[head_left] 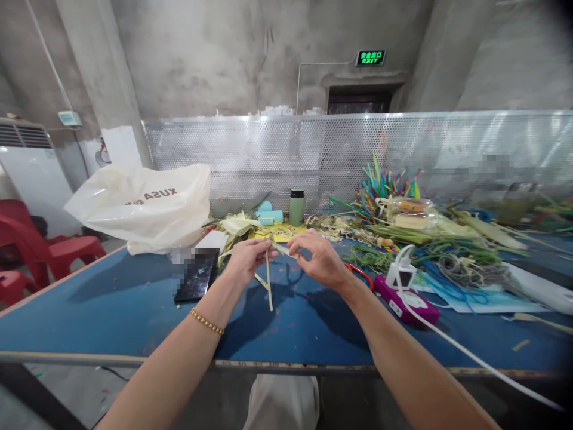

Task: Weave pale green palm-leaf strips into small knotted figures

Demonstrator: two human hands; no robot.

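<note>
Pale, flat plant-fibre strips hang down from between my hands, over the blue table. My left hand is closed, its thumb and fingers pinching the strips where they cross. Close beside it, my right hand is closed too, its thumb and forefinger gripping a strip that runs across to the left fingers. The exact crossing of the strips is partly hidden by the fingertips. Just left of my left hand lies a dark tablet or phone. Red-handled scissors or a similar tool lie partly hidden beside my right wrist.
A white plastic bag stands at the left of the blue table. Behind my hands stands a green bottle. On the right are coloured stems, green cords, and a purple power strip with a white cable.
</note>
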